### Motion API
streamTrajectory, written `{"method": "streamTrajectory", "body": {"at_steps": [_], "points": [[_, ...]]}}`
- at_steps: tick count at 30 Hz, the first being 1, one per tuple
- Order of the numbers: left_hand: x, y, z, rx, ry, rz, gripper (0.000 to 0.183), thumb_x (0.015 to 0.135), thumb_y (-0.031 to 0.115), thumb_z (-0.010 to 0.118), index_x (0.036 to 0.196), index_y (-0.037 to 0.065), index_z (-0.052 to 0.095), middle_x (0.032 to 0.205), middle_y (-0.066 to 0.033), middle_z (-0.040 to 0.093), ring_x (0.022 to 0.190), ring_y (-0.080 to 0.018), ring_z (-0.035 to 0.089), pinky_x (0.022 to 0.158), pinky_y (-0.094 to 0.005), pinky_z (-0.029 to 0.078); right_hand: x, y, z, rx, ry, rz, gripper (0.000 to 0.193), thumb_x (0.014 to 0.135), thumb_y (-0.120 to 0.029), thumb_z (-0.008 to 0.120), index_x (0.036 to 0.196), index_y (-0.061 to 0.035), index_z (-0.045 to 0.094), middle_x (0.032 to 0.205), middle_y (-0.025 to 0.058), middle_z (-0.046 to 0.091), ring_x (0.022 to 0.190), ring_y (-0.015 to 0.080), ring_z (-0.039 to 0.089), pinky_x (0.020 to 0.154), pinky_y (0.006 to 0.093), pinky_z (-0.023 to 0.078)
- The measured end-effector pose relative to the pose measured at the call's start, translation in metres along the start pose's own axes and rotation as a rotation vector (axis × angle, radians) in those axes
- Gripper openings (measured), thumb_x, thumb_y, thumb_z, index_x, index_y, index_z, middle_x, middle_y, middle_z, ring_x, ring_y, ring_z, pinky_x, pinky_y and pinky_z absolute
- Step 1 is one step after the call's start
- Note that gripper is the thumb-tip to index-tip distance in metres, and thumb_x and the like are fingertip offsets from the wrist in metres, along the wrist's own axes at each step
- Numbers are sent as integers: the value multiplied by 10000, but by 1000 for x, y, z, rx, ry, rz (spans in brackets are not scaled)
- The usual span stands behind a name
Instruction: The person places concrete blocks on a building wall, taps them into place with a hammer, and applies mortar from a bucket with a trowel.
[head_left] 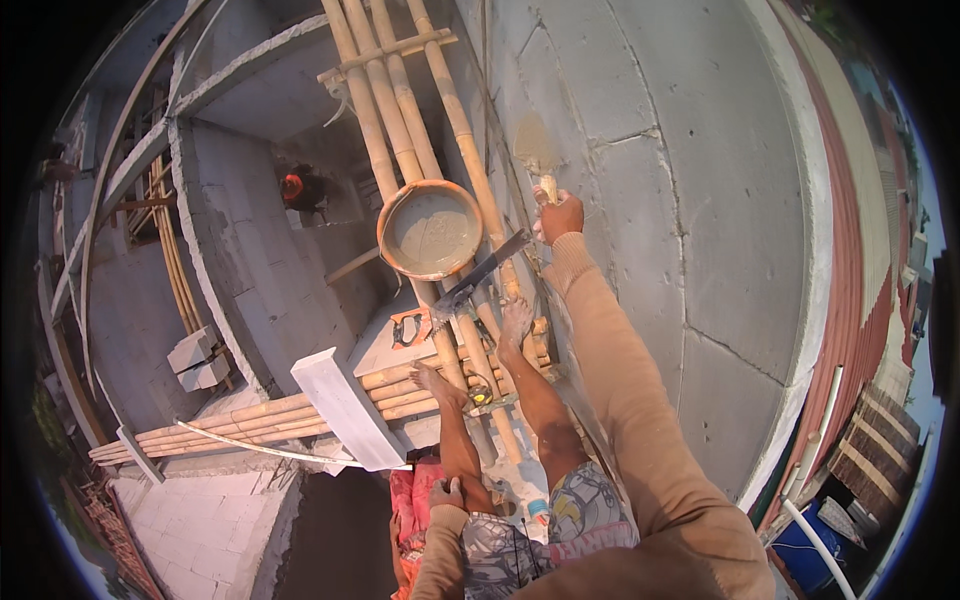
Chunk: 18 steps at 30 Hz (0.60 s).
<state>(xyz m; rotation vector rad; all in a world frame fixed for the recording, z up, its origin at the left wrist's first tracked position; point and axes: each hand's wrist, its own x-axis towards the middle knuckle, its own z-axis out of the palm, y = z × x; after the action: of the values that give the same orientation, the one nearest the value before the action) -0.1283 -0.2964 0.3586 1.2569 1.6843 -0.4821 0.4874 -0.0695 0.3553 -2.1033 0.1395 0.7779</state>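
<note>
My right hand (pixel 562 217) is closed round the pale handle of a trowel (pixel 537 146), whose mortar-coated blade is against the grey block wall (pixel 640 240). Low beside my left thigh is my left hand (pixel 446 494), its fingers curled, with nothing visible in them. A round orange-rimmed basin (pixel 432 230) of wet grey mortar rests on the bamboo poles ahead of my feet. Between basin and feet, a dark long-bladed tool (pixel 480 277) lies across the poles. An orange-handled saw (pixel 411 327) is to its left.
My bare feet stand on bamboo scaffold poles (pixel 385 130), with a drop to the left. A white block (pixel 348 408) leans over the cross poles by a yellow tape measure (pixel 481 396). Another person (pixel 303 188) is below. Red cloth (pixel 413 495) lies beside my left leg.
</note>
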Motion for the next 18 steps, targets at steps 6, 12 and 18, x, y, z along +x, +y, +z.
{"method": "streamTrajectory", "body": {"at_steps": [6,12,18], "points": [[0,11,7,75,20,27,417,849,315,712,1045,-46,641,997,-244,676,948,-371,651,839,-425,506,23,-19,-24,-136,88,-99,373,902,-313,684,975,41,588,665,92,624,439,161,584,341,307,422],[-7,31,-1,41,5,-7,419,833,316,730,1028,-45,643,951,-234,680,895,-364,660,807,-427,512,32,-33,0,17,77,-125,313,924,-230,652,958,65,554,697,113,614,498,173,618,356,305,441],[-18,57,-12,142,46,-12,415,831,319,731,1020,-40,646,931,-233,681,866,-365,662,786,-424,518,4,-42,2,-121,187,-176,390,902,-248,671,994,114,560,843,236,653,706,319,681,576,390,533]]}}
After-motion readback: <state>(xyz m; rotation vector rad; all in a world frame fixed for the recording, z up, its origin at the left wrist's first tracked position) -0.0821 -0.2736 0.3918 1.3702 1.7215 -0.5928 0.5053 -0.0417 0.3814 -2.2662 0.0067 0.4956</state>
